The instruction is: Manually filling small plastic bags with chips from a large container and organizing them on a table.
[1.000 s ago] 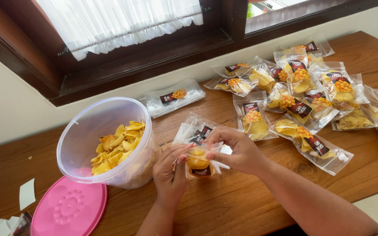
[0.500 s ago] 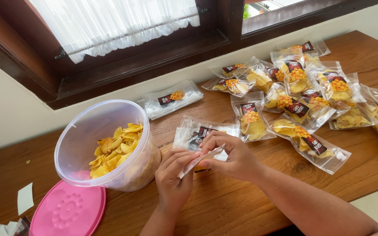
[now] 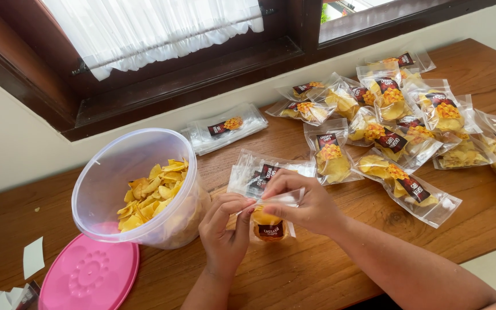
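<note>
Hands are working together just above the desk (image 3: 317, 270), both pinching the top edge of a small clear pouch (image 3: 269, 221) of yellow chips that is hanging upright between them, its dark label facing the camera. The left hand (image 3: 223, 232) is closing thumb and forefinger on the left end of the mouth strip, while the right hand (image 3: 305, 204) is curling its fingers over the right end and pressing the strip flat — both are shut on the pouch, not spread. Sealing looks to be the step in hand: the pouch is already holding chips and its mouth is being pressed together along the strip. Judging from this, the next move is calling for an even squeeze along the whole mouth, keeping the pouch upright so no chip is getting caught in the closure. Just behind the hands, a few empty labelled bags (image 3: 262, 172) are lying flat. To the left, a clear round tub (image 3: 101, 189) of loose chips is standing tilted toward the person, next to a pink lid (image 3: 90, 275) — scraps of white paper (image 3: 34, 256) are lying further left. Well to the right, a spread of filled chip packets (image 3: 400, 123) is covering the desk, and another stack of empty bags (image 3: 225, 127) is resting near the wall under the window
</note>
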